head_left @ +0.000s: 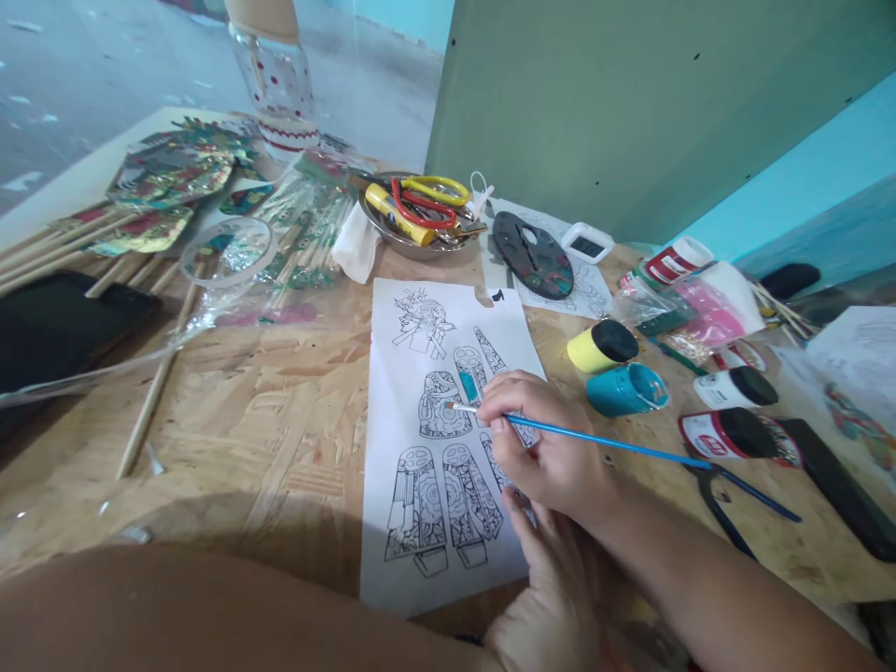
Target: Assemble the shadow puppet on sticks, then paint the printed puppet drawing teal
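The right hand (539,439) pinches a blue brush (602,441), its tip on the sheet (448,317) near a teal-painted patch. The left hand (553,597) lies flat, fingers together, pressing the sheet's lower right corner. The sheet rests on the table (280,439). An open teal pot (626,389) and a yellow pot (602,345) lie just right of it. A bowl (413,245) with scissors (430,198) stands behind, a palette (533,254) beside it.

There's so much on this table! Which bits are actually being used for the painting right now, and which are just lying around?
In use:
right hand gripping the blue paintbrush
left hand resting on the outline sheet
open teal paint pot

Lying about:
bowl of scissors
dark palette
bamboo sticks
tape roll
capped yellow pot
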{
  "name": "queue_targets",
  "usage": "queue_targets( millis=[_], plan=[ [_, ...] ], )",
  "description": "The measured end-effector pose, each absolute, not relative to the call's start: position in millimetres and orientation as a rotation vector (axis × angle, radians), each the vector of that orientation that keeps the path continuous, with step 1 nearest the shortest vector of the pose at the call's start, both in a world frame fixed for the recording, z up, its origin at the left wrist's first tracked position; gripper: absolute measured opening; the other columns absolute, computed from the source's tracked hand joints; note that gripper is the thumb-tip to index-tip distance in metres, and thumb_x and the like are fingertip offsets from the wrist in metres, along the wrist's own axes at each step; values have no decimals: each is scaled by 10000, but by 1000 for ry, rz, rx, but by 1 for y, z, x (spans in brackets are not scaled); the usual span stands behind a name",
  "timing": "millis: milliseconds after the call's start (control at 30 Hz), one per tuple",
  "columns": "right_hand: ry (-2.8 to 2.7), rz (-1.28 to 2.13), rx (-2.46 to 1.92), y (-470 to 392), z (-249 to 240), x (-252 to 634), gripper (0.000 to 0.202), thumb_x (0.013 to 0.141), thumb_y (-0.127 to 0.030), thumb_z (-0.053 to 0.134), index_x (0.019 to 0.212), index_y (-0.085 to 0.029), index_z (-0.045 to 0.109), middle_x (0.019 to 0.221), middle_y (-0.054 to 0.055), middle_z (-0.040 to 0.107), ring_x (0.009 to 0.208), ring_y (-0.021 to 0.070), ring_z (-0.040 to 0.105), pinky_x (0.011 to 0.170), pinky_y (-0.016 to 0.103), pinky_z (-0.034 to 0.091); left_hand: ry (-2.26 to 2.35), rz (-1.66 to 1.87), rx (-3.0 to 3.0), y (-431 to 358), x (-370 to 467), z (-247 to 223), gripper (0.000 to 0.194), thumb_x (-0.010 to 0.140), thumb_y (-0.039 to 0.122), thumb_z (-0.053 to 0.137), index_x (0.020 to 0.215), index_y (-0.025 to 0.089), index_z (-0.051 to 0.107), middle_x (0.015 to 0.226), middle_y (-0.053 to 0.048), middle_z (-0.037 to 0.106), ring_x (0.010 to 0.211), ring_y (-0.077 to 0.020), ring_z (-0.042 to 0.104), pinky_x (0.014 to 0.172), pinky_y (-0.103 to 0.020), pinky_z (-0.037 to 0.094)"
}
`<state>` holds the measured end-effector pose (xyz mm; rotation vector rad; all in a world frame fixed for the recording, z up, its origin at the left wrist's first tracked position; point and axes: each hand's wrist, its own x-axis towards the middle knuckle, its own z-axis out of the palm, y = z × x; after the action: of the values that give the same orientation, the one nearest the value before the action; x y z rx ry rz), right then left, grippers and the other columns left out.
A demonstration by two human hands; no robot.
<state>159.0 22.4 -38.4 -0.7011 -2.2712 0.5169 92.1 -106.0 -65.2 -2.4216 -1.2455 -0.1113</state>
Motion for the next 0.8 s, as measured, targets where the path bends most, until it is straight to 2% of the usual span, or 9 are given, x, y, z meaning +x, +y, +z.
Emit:
queue_targets(
  millis=[800],
  plan=[
    [-2306, 564, -672, 24, -43, 158, 167, 835, -92, 512, 904, -231, 573, 795, 11, 626, 842, 192, 616, 764, 374, 531, -1209, -157, -2456, -106, 89, -67, 432, 916, 419, 587, 1279, 187, 556, 1310, -103, 581, 1139, -249, 593, 935, -499, 534]
  ],
)
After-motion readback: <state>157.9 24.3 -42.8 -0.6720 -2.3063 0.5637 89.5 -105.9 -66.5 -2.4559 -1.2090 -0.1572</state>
